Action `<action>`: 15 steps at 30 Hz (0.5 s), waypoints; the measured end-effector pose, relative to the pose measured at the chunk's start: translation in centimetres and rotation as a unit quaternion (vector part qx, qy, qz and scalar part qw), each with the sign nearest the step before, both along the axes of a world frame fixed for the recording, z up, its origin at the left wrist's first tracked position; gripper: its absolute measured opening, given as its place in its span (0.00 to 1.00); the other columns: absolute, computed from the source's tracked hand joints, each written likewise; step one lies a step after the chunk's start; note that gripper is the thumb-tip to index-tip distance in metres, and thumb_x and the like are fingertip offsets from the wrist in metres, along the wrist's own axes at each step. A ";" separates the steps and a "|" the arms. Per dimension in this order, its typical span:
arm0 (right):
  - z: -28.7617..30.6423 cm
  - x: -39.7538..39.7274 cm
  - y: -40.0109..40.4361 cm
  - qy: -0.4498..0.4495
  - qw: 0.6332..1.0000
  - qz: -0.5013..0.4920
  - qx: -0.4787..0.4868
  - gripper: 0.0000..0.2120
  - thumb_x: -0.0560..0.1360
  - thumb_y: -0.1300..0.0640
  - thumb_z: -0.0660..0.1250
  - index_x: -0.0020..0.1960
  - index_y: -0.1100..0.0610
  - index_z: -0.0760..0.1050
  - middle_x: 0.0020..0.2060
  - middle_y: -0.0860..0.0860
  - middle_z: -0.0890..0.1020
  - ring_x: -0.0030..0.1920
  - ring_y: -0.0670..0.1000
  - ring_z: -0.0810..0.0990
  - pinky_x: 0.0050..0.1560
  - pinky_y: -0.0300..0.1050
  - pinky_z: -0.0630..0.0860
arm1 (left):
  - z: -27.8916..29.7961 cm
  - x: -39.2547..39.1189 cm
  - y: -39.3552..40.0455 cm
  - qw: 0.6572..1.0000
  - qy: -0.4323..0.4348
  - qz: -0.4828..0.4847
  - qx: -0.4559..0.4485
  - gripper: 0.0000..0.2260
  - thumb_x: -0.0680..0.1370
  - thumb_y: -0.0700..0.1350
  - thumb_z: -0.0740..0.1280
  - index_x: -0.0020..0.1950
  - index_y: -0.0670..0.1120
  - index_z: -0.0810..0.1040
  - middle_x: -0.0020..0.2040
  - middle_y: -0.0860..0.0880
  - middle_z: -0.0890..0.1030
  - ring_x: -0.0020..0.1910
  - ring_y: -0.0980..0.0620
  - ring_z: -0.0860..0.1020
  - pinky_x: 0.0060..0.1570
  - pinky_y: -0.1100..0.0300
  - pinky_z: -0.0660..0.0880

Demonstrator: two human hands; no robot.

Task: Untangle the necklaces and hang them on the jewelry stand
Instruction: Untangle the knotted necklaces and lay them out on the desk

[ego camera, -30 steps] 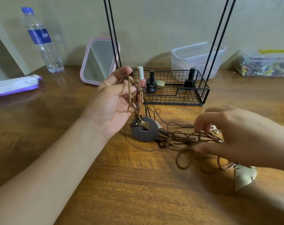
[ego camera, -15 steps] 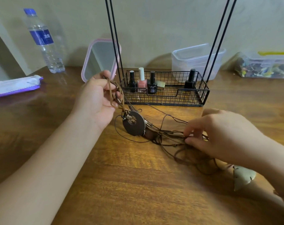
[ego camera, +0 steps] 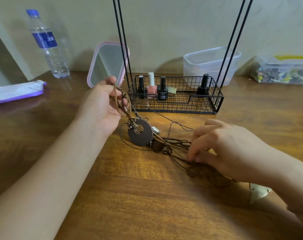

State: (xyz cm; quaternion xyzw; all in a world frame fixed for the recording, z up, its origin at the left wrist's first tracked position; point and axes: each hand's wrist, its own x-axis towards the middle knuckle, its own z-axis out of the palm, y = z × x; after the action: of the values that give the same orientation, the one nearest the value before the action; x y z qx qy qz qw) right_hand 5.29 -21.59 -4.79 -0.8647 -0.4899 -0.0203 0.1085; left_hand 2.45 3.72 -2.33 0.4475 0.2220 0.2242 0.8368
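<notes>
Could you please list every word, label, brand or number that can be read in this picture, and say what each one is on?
"OMEISI": the white print on the black nail polish bottle in the wire basket; its first letter is unclear and the smaller lines beneath are too small to read.
Water bottle: white characters on the blue label, too blurred to read.
Purple wipes packet: no print can be read.
Nothing else carries readable text.

we saw a wooden table bearing tangled necklaces centrally, a wire basket behind, a bottle far left.
</notes>
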 end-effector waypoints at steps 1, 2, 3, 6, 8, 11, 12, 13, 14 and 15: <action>0.0 0.1 -0.2 0.014 1.000 0.008 0.000 0.07 0.74 0.50 0.72 0.45 0.37 0.80 0.42 0.33 0.75 0.49 0.42 0.70 0.44 0.46 0.77 | 0.0 0.0 0.0 1.000 0.000 0.002 0.000 0.17 0.76 0.30 0.55 0.42 0.50 0.77 0.52 0.45 0.77 0.39 0.52 0.72 0.28 0.66 0.74; 0.0 0.3 -0.3 0.027 0.999 0.018 -0.001 0.07 0.74 0.51 0.72 0.44 0.37 0.80 0.43 0.33 0.75 0.49 0.42 0.70 0.45 0.47 0.77 | 0.0 0.0 0.0 1.000 0.003 0.003 0.002 0.17 0.76 0.30 0.56 0.42 0.50 0.77 0.52 0.46 0.77 0.39 0.52 0.72 0.27 0.66 0.74; 0.0 0.4 -0.4 0.033 0.999 0.029 -0.005 0.08 0.74 0.52 0.71 0.43 0.37 0.80 0.43 0.33 0.74 0.50 0.41 0.71 0.45 0.46 0.77 | -0.1 0.0 0.0 1.000 0.007 0.002 0.007 0.17 0.76 0.30 0.56 0.42 0.50 0.77 0.52 0.46 0.76 0.39 0.52 0.72 0.27 0.66 0.73; 0.2 0.3 -0.7 0.031 0.998 0.046 -0.022 0.08 0.67 0.54 0.67 0.38 0.40 0.78 0.43 0.35 0.75 0.49 0.41 0.72 0.42 0.45 0.77 | 0.0 -0.2 0.1 0.999 0.020 -0.013 0.038 0.17 0.77 0.31 0.57 0.42 0.50 0.78 0.52 0.45 0.76 0.37 0.52 0.71 0.26 0.66 0.73; 0.7 0.0 -0.9 0.073 0.994 0.064 -0.054 0.08 0.63 0.54 0.64 0.34 0.42 0.78 0.41 0.38 0.76 0.49 0.42 0.72 0.43 0.45 0.76 | 0.0 -0.4 0.4 0.996 0.023 -0.044 0.075 0.16 0.77 0.31 0.57 0.43 0.49 0.78 0.49 0.45 0.74 0.36 0.53 0.71 0.26 0.64 0.73; 1.5 -0.2 -1.7 0.163 0.970 0.079 -0.159 0.08 0.61 0.53 0.62 0.33 0.44 0.79 0.42 0.41 0.78 0.52 0.42 0.72 0.48 0.41 0.75 | 0.2 -0.6 0.9 0.983 0.007 -0.124 0.131 0.15 0.77 0.30 0.57 0.43 0.49 0.77 0.46 0.45 0.73 0.31 0.54 0.74 0.28 0.61 0.74; 1.7 -0.1 -2.0 0.177 0.961 0.068 -0.200 0.10 0.60 0.52 0.61 0.36 0.44 0.80 0.42 0.42 0.79 0.52 0.42 0.74 0.48 0.41 0.75 | 0.3 -0.7 0.9 0.976 0.000 -0.154 0.154 0.16 0.76 0.29 0.57 0.43 0.48 0.76 0.45 0.45 0.74 0.31 0.54 0.75 0.29 0.60 0.75; 1.8 0.0 -2.4 0.188 0.952 0.053 -0.237 0.13 0.60 0.52 0.60 0.38 0.41 0.80 0.43 0.42 0.79 0.50 0.42 0.75 0.48 0.42 0.76 | 0.3 -0.7 1.0 0.967 -0.003 -0.176 0.183 0.15 0.76 0.29 0.57 0.42 0.47 0.76 0.42 0.46 0.74 0.31 0.53 0.76 0.30 0.59 0.76; 2.0 0.0 -2.8 0.188 0.946 0.038 -0.262 0.15 0.59 0.51 0.59 0.40 0.39 0.80 0.44 0.42 0.79 0.48 0.42 0.77 0.48 0.43 0.77 | 0.3 -0.8 1.0 0.957 -0.002 -0.192 0.217 0.15 0.76 0.28 0.58 0.42 0.47 0.75 0.39 0.47 0.74 0.32 0.53 0.76 0.31 0.58 0.76; 2.1 0.0 -3.0 0.179 0.946 0.028 -0.267 0.15 0.59 0.49 0.58 0.40 0.37 0.79 0.43 0.41 0.79 0.46 0.42 0.78 0.46 0.44 0.78 | 0.3 -0.8 1.1 0.947 -0.005 -0.209 0.245 0.14 0.75 0.28 0.59 0.41 0.47 0.75 0.37 0.48 0.73 0.32 0.53 0.76 0.31 0.58 0.76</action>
State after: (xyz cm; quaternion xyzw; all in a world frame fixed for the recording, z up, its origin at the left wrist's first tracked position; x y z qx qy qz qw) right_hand 5.25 -24.58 -2.69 -0.8373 -0.4738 0.2700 -0.0400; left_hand 1.62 4.84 -1.99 0.6737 0.0580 0.0943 0.7307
